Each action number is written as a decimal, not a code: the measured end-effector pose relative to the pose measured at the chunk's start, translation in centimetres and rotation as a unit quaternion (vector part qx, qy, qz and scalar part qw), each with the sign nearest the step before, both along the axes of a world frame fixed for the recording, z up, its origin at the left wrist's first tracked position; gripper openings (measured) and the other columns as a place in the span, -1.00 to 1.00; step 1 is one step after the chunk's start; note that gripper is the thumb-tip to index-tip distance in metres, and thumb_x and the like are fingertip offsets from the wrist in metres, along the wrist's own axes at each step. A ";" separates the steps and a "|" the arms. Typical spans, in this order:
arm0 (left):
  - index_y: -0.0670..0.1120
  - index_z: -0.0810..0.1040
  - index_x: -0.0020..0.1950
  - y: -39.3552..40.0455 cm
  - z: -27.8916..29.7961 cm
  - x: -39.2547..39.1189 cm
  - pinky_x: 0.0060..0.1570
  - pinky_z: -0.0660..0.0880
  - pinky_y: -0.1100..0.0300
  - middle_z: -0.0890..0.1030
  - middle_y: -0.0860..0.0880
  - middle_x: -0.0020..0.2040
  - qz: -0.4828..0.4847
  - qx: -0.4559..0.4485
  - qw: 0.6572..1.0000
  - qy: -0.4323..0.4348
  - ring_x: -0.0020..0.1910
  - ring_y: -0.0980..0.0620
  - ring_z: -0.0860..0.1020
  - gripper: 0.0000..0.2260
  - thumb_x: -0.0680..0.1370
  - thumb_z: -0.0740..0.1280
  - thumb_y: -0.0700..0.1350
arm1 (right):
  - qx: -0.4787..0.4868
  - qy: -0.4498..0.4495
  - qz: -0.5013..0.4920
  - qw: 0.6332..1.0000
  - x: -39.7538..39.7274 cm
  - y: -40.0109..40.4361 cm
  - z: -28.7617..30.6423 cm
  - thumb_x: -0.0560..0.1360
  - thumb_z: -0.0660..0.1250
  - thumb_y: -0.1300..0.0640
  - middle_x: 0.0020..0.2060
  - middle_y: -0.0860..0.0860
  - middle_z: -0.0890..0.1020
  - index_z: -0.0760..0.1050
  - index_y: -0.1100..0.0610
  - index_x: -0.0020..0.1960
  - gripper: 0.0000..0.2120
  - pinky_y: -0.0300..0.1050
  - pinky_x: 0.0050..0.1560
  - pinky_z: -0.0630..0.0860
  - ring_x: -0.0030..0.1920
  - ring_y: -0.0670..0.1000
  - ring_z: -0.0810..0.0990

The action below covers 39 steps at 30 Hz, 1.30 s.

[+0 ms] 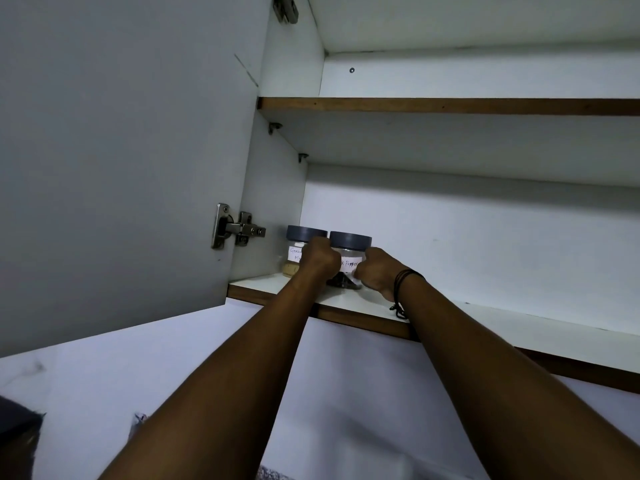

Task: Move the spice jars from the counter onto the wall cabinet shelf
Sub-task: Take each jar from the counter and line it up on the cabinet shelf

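Two spice jars are seen on the bottom shelf [367, 308] of the wall cabinet, pressed toward its left wall. The pepper jar [349, 259] is clasped between the left hand [320, 259] and the right hand [375, 273], both curled around it. The garam masala jar [298, 251] stands just beside it (lids nearly touching). Bare shelf is left rightward, its front edge under the wrists.

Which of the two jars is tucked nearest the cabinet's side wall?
The garam masala jar, with pale powder; the pepper jar stands to its right, between both hands.
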<state>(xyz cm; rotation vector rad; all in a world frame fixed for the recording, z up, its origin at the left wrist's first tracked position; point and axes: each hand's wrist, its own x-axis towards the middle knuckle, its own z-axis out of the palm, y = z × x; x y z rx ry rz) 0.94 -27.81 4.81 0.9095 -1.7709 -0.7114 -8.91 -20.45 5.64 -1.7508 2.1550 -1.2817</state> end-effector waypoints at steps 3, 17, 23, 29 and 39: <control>-0.29 0.58 0.17 0.7 -0.2 0.7 0.04 0.53 0.06 0.62 -0.27 0.15 0.006 -0.005 1.000 -0.012 0.14 -0.22 0.59 -0.80 0.57 0.28 -0.32 | -0.001 0.018 0.013 1.000 0.3 0.9 0.0 0.50 0.26 0.43 -0.04 0.20 0.57 0.53 0.39 0.17 -0.75 -0.08 -0.08 0.39 -0.06 0.11 0.49; -0.15 0.68 0.00 14.3 -5.6 7.1 -0.05 0.54 0.12 0.70 -0.06 -0.08 -0.108 -0.090 0.983 0.122 -0.10 0.02 0.64 -0.84 0.58 0.31 -0.16 | -0.257 0.083 -0.072 0.960 6.9 13.4 -5.7 0.51 0.29 0.17 -0.19 -0.04 0.62 0.60 0.15 -0.10 -0.88 -0.39 -0.26 0.31 -0.15 -0.05 0.54; -0.11 0.68 0.02 17.6 -15.2 10.1 0.10 0.60 -0.05 0.72 -0.03 -0.08 -0.126 -0.064 0.987 0.078 -0.05 -0.02 0.68 -0.82 0.57 0.30 -0.11 | -0.204 0.060 -0.059 0.975 8.7 17.3 -15.7 0.50 0.30 0.12 -0.21 -0.02 0.63 0.57 0.11 -0.16 -0.88 -0.15 -0.19 0.46 -0.18 -0.02 0.56; -0.17 0.67 -0.03 19.4 -30.7 10.9 -0.06 0.55 0.10 0.68 -0.04 -0.18 -0.139 0.081 0.985 -0.055 -0.15 0.03 0.64 -0.82 0.60 0.27 -0.17 | -0.026 -0.034 -0.071 0.997 10.4 19.3 -30.9 0.43 0.31 0.12 -0.25 -0.03 0.63 0.55 0.10 -0.16 -0.93 -0.14 -0.20 0.45 -0.19 0.01 0.58; -0.18 0.60 -0.03 21.5 -50.2 10.4 -0.11 0.47 0.13 0.66 -0.21 -0.03 -0.151 0.212 0.931 -0.257 -0.13 -0.02 0.56 -0.85 0.62 0.27 -0.15 | 0.275 -0.069 -0.092 0.955 11.6 23.1 -52.4 0.48 0.37 0.08 0.26 0.14 0.42 0.43 0.10 0.26 -0.62 0.00 0.12 0.48 0.21 0.16 0.45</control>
